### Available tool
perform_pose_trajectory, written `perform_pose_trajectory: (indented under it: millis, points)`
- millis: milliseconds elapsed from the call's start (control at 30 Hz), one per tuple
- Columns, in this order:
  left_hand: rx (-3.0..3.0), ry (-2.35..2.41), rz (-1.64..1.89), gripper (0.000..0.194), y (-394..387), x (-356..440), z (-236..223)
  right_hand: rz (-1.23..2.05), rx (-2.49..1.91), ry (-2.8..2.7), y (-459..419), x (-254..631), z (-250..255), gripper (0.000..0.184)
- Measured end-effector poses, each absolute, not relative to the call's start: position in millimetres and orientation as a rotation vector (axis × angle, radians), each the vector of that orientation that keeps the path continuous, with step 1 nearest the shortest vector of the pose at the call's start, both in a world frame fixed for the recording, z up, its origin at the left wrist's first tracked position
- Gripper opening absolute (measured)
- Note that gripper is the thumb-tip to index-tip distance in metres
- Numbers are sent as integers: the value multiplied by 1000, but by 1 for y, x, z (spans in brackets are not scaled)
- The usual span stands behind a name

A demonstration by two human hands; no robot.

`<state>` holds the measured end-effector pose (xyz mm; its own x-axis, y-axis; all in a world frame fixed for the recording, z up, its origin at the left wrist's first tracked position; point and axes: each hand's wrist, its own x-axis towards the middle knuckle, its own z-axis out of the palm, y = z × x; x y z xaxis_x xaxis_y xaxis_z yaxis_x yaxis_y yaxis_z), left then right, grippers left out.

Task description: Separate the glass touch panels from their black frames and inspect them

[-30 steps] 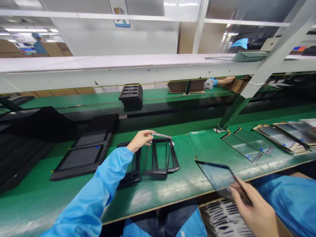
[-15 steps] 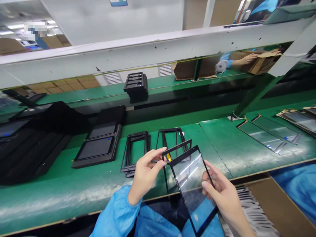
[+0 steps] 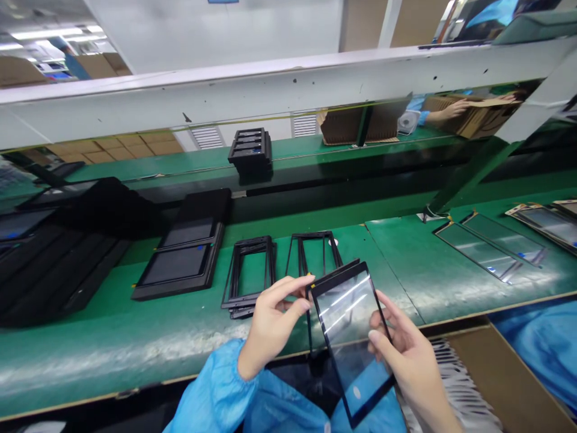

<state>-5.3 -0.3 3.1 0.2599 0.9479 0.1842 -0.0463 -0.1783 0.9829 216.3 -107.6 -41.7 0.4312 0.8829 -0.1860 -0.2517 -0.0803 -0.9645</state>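
My right hand point(image 3: 401, 346) grips the right edge of a clear glass touch panel point(image 3: 351, 325) with a black border, thumb on its face. Behind that panel, a thin black frame point(image 3: 309, 328) is pinched at its upper left corner by my left hand point(image 3: 282, 319). Panel and frame nearly overlap, tilted, above the bench's front edge; whether they touch is hidden. A small yellow tab shows at the panel's upper left corner. On the green bench just beyond my hands lie a stack of black frames point(image 3: 229, 288) and further black frames point(image 3: 325, 240).
Two screens rest on a black foam tray point(image 3: 175, 287), left. More black foam trays point(image 3: 58, 270) are piled farther left. Glass panels point(image 3: 480, 249) lie at the right. A co-worker's hand point(image 3: 453, 110) touches a carton point(image 3: 487, 117) at the back. An open cardboard box point(image 3: 509, 367) stands below the bench edge.
The black frame has come closer behind the glass panel, so the two nearly line up. The yellow tab, hanging out between them before, is now mostly hidden.
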Motion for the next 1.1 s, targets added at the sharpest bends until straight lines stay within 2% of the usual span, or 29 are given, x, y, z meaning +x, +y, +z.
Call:
perform_pose_trajectory:
  millis: [267,733,1100]
  points:
    - [1060,908,1029,42,1,1,-8,969,-1362,-725,-113,213,-59,66]
    - [951,863,1031,42,2,7,-15,980,-1400,-699,-111,211,-52,68]
    - [899,898,1001,55,3,9,-15,1036,-1403,-712,-108,209,-53,72]
